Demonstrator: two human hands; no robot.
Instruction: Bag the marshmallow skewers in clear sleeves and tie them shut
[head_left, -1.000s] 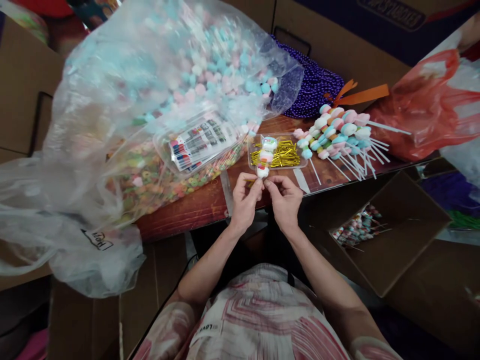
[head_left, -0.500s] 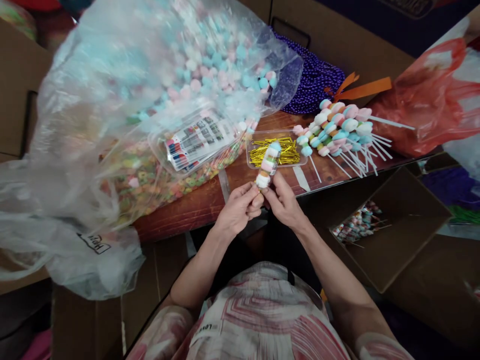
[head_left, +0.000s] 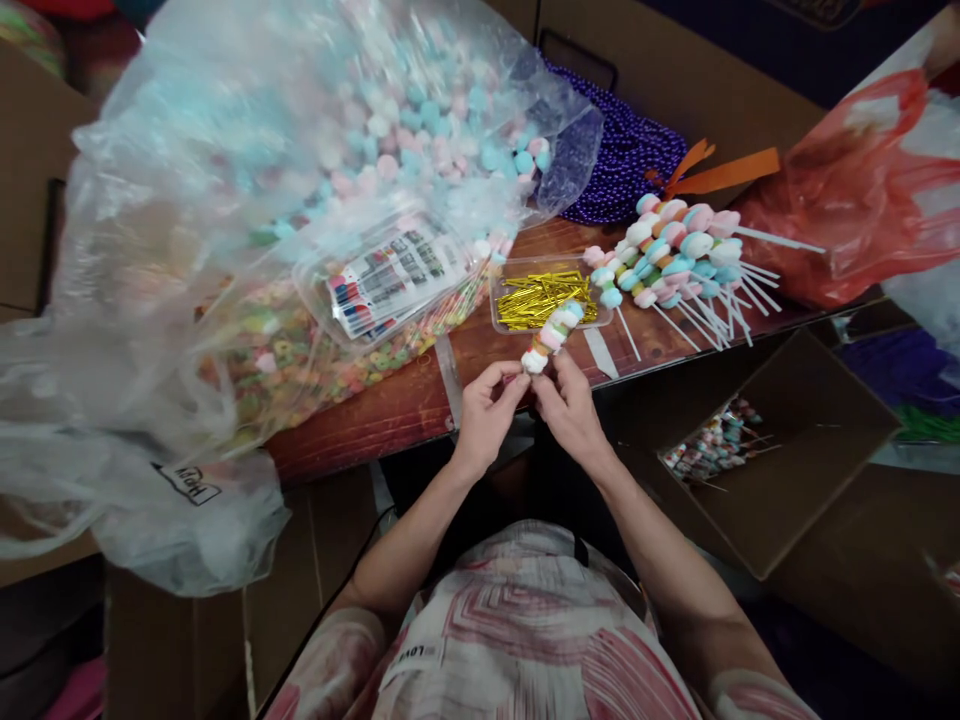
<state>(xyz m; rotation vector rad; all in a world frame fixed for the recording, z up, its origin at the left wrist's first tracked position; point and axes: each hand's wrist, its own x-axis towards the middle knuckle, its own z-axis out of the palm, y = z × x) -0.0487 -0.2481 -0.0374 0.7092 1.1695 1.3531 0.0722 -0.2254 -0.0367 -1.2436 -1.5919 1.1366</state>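
Observation:
Between my two hands is a marshmallow skewer (head_left: 553, 336) in white, pink, orange and blue, tilted up to the right; it seems to be in a clear wrapper. My left hand (head_left: 489, 412) pinches its lower end with thumb and forefinger. My right hand (head_left: 574, 408) is closed at the same end, fingertips close to the left ones. What lies between the fingertips is too small to make out. Just beyond the skewer, gold twist ties (head_left: 536, 298) fill a clear plastic tray (head_left: 496, 312). To the right lies a pile of marshmallow skewers (head_left: 679, 255) on white sticks.
Big clear bags of marshmallows (head_left: 427, 130) and ring-shaped candies (head_left: 300, 375) cover the left. A plastic box of printed labels (head_left: 397, 275) rests on them. Purple beads (head_left: 630, 150) and a red bag (head_left: 847, 210) stand behind. Below right, a cardboard box (head_left: 795, 450) holds wrapped skewers.
The skewer has swung from nearly upright to leaning right. My left hand has turned and shifted slightly right, its fingers less curled; my right hand stays close to the skewer's base.

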